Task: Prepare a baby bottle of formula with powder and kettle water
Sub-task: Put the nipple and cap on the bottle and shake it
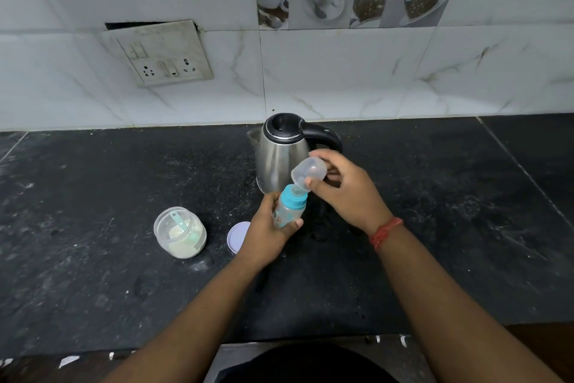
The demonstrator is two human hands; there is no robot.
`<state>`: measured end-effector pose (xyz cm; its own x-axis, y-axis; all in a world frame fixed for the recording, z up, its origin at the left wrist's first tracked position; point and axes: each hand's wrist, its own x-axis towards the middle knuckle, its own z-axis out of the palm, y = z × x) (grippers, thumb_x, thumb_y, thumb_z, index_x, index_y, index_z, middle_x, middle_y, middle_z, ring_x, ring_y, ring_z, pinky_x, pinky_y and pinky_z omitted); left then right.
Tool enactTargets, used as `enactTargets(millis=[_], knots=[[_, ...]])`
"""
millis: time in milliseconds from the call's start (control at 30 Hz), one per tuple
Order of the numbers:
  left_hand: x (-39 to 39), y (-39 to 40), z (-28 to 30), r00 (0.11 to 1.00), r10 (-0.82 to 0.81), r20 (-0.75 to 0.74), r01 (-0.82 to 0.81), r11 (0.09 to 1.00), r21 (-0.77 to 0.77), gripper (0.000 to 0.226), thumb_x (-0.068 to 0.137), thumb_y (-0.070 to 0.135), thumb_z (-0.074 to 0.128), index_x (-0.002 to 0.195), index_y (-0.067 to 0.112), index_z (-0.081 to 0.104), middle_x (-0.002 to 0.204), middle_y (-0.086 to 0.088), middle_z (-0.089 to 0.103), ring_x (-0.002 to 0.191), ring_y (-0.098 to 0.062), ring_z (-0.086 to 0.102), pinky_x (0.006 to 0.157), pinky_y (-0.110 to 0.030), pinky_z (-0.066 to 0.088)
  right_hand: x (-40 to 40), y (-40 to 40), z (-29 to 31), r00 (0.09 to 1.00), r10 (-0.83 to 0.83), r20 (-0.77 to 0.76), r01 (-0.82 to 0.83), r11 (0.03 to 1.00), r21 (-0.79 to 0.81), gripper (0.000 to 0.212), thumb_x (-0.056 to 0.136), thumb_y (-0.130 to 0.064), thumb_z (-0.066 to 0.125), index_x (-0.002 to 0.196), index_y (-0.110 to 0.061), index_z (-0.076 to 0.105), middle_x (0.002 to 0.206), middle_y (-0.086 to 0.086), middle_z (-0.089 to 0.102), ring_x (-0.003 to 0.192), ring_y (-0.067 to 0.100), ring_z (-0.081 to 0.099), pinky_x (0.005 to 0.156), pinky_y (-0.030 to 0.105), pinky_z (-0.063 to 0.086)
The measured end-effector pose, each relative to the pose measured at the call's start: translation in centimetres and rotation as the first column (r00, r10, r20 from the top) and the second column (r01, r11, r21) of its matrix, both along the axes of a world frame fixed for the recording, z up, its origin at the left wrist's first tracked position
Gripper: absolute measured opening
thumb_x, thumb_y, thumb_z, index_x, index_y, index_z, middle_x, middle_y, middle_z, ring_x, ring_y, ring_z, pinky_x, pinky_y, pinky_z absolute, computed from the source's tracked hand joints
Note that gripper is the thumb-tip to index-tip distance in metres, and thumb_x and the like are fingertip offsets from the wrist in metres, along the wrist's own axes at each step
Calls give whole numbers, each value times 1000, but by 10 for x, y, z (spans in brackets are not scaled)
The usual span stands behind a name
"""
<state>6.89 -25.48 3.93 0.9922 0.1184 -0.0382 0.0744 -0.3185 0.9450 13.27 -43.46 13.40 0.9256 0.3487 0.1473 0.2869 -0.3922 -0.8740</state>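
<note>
Bottle [287,211] in front of the kettle [281,156], tilted, gripped around its body by the left hand [269,233] with the fingers wrapped close. Right hand [344,187] pinched the clear cap [309,172] just above the teal collar [293,197], thumb and fingers curled on it, cap apart from the bottle or barely touching the teat; which, I couldn't tell. Kettle sat shut on the counter [93,258], untouched by either hand. Left of the kettle and nearer the person stood the powder jar [180,233], open, a teal scoop [181,222] resting inside, and its lid [237,237] lay flat between jar and bottle. By my read this was either the very start or the finish. Whether the bottle held any liquid or powder was too unclear to call, so how much remained couldn't be judged.
</note>
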Motion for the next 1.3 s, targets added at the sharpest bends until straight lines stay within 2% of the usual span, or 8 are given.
enactTargets(millis=[133,533,633,767,933,1067,1167,1300], knots=[[3,0,3,1000,5,0,-5,1000,10,47,84,26,82,121,28,52,109,11,67,97,-5,63,83,-25,50,-1,10,-10,994,86,60,-65,957,-283,53,85,-31,75,135,-31,58,130,-8,63,118,10,57,104,32,47],[-8,0,12,1000,27,-4,-27,997,73,44,86,19,82,122,19,58,103,9,68,92,-6,64,79,-21,50,-11,18,-25,996,89,17,-83,973,-214,58,92,-27,70,146,-35,50,132,-5,59,117,11,59,105,33,49],[-9,0,14,1000,-1,-20,3,996,91,44,85,19,83,122,20,58,102,12,68,91,-8,64,75,-16,48,-20,19,-38,993,115,-34,-119,972,-202,75,91,-26,70,154,-35,32,140,1,56,118,17,62,103,40,52],[-8,-3,26,998,-57,3,57,992,109,45,81,25,80,121,26,58,105,11,71,95,-7,67,80,-27,53,-31,18,-46,994,104,-14,-105,977,-186,104,84,-24,79,156,-33,4,130,6,59,103,17,65,87,24,50],[-16,-16,31,999,-49,3,48,998,35,44,82,35,77,121,32,57,110,13,71,102,-5,67,89,-35,56,-26,5,-26,991,132,-18,-133,975,-178,101,82,-23,80,153,-40,11,120,-2,60,92,9,65,78,16,48],[-31,-23,34,983,-175,54,170,981,90,50,93,32,71,139,26,50,127,10,67,116,-8,62,98,-34,50,-25,-7,-16,974,224,-40,-227,943,-243,92,86,-27,77,149,-44,11,106,-2,64,85,4,67,77,24,54],[-49,-11,9,976,-215,-20,203,882,426,76,94,63,51,158,28,27,165,3,34,153,-21,28,122,-53,29,-26,-12,-14,976,206,-75,-218,947,-238,88,89,-25,74,147,-44,11,113,-1,62,92,7,67,83,28,56],[-86,15,-35,974,-114,-194,223,615,756,95,85,83,12,163,31,-2,172,4,-15,156,-21,-22,125,-62,-2,-36,-17,-22,990,69,-121,-85,988,-130,83,90,-22,73,148,-37,16,111,-11,56,94,9,66,81,25,53]])
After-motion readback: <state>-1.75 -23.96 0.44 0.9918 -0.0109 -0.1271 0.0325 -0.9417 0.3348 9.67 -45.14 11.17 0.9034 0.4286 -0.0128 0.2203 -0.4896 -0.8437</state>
